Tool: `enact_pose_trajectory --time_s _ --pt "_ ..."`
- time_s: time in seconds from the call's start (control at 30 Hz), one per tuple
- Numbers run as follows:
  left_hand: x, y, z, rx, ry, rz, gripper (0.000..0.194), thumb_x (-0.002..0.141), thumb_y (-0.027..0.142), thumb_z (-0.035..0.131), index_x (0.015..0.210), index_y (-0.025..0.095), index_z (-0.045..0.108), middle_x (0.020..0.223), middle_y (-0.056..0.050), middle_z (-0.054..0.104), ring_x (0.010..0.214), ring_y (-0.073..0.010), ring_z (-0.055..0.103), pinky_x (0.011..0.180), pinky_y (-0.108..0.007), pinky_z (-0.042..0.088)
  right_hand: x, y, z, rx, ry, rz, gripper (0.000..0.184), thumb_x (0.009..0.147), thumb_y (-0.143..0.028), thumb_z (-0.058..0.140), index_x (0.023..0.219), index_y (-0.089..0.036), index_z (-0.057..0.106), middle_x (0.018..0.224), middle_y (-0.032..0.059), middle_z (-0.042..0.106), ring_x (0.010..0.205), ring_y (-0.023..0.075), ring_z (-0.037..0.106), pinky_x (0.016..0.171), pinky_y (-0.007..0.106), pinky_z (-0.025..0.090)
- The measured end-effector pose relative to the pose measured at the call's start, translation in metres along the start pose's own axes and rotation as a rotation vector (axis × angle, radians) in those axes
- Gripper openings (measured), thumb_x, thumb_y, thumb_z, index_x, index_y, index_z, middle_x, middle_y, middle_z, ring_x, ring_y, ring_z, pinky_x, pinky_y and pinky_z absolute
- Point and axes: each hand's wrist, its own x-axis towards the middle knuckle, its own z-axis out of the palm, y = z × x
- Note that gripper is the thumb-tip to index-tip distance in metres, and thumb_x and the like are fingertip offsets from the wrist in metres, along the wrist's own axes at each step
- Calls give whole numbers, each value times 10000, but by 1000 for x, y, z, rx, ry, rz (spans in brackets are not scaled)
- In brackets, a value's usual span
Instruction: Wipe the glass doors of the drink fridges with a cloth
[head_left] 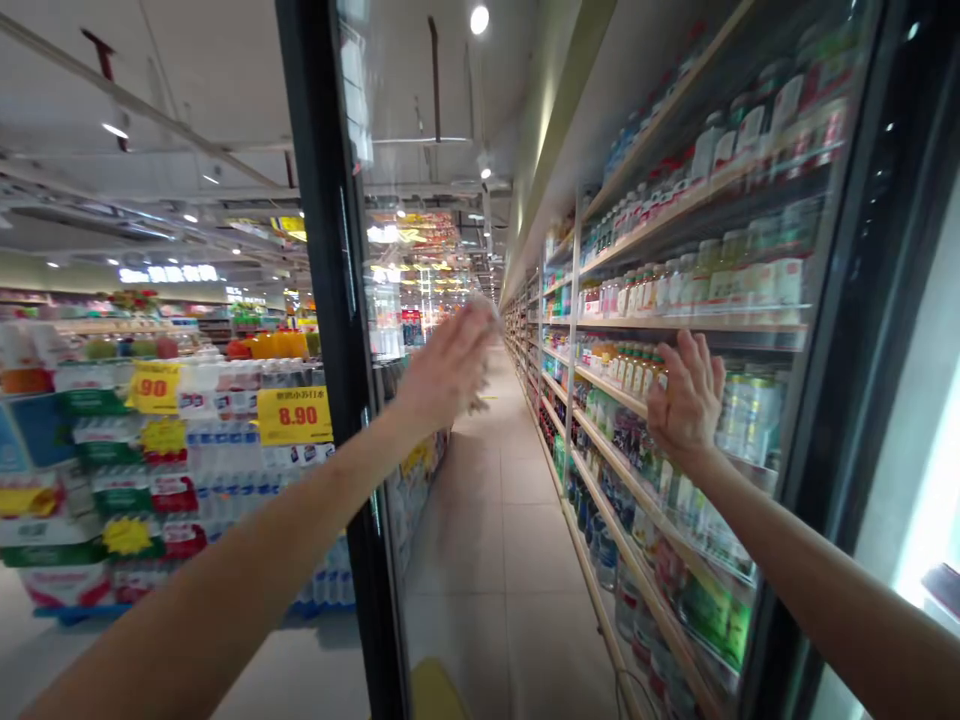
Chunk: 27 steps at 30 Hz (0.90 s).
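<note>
A dark-framed glass door [525, 560] stands swung out before me, and both my arms reach up to its pane. Smeared by motion, my left hand [446, 365] is at the upper middle of the glass, fingers stretched forward and close together. A pale, crumpled-looking patch shows at its fingertips; I cannot make out what it is. To the right, my right hand [686, 395] is raised at the pane with bent, spread fingers and nothing visible in it. Whether it touches the glass is unclear. Behind it, bottles [720, 275] line wooden-edged shelves [675, 325], seen through or mirrored in the pane.
The door's black frame [330, 300] rises left of centre, and another dark upright [847, 330] stands at the right. Stacked packs of bottled drinks [240, 500] with yellow price signs [295, 415] fill the left. A bright strip [930, 500] glows at the far right.
</note>
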Motion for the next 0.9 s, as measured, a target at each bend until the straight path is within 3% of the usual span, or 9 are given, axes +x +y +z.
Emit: enact_pose_trajectory --time_s 0.07,0.13,0.33,0.4,0.5,0.57,0.7,0.77,0.9 --pt "10 -30 -5 57 217 -293 531 858 215 402 1369 112 300 1515 -133 176 1405 -264 40 1155 -474 196 0 0 0 6 6 4 486 852 -290 400 1323 -173 412 1441 137 364 1365 260 271 1084 515 223" --pt "12 -34 -4 53 312 -357 581 853 196 408 1403 140 229 1535 -112 85 1408 -263 9 1150 -501 196 0 0 0 15 11 6 488 853 -287 403 1329 -182 406 1443 132 362 1367 259 267 1085 515 222" --pt "-11 27 15 22 32 356 632 862 178 415 1436 147 153 1518 -70 190 1406 -217 36 1143 -377 263 0 1 0 2 32 -4 478 851 -265 412 1323 -189 417 1433 128 382 1363 242 281 1090 484 229" --pt "0 10 9 28 57 228 623 872 183 402 1439 160 144 1516 -65 197 1406 -207 37 1147 -388 265 -1 1 1 -1 34 -6 477 852 -264 408 1323 -187 419 1430 129 387 1361 239 286 1091 476 230" --pt "26 -22 -3 17 246 -244 624 894 203 364 1448 229 78 1539 -21 63 1402 -185 -54 1168 -436 216 0 1 1 -9 47 -5 473 855 -272 398 1321 -191 422 1425 128 395 1359 239 292 1090 472 233" --pt "35 -14 -3 5 264 -304 640 899 231 359 1451 223 36 1538 -15 -8 1386 -182 -120 1182 -432 170 0 1 1 -13 52 -11 473 855 -273 398 1321 -193 422 1421 131 401 1357 239 296 1089 469 235" --pt "23 53 14 16 -23 287 650 876 184 365 1450 187 60 1533 -9 76 1384 -172 -70 1166 -348 207 0 1 1 -19 54 -25 481 853 -260 404 1331 -202 406 1420 130 404 1356 235 300 1085 461 244" --pt "24 63 18 19 -98 465 591 882 185 353 1437 173 149 1525 -12 149 1396 -171 11 1155 -328 217 -1 1 1 -21 65 -27 483 851 -251 406 1332 -205 403 1415 130 411 1354 234 304 1082 461 249" --pt "57 9 8 21 134 62 560 882 172 348 1419 131 196 1516 -85 182 1405 -207 35 1154 -412 200 -1 1 2 -21 71 -23 493 845 -240 410 1337 -207 402 1414 127 413 1352 236 309 1082 462 252"
